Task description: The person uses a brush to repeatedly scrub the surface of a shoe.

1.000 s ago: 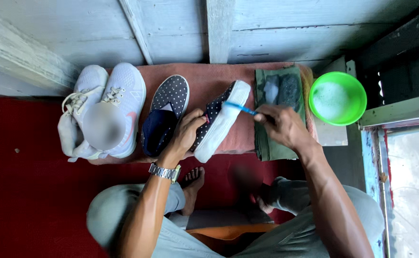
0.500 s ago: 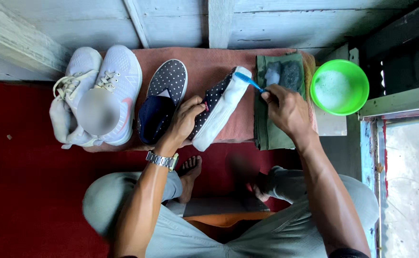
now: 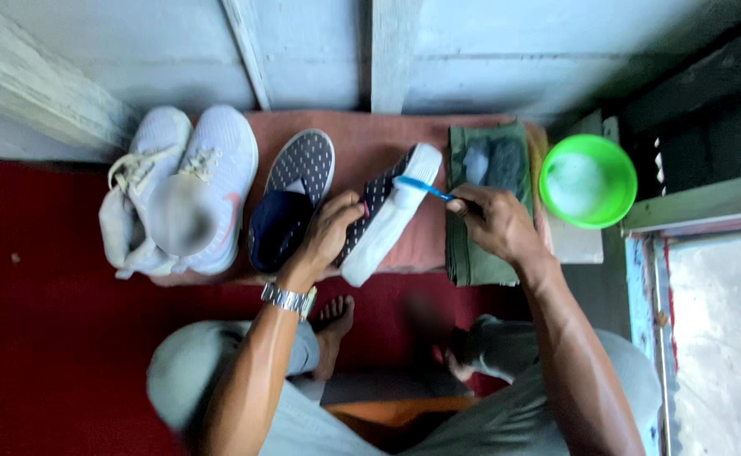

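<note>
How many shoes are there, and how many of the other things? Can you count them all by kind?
White sneakers: 2
Dark dotted slip-on shoes: 2, one lying flat, one held by the left hand on its side
Blue toothbrush: 1, in the right hand
Green bowl: 1
Green cloth: 1
Total: 7

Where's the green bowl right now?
In the head view the green bowl sits at the far right, just right of the folded green cloth and beyond the right hand holding the blue toothbrush.
</note>
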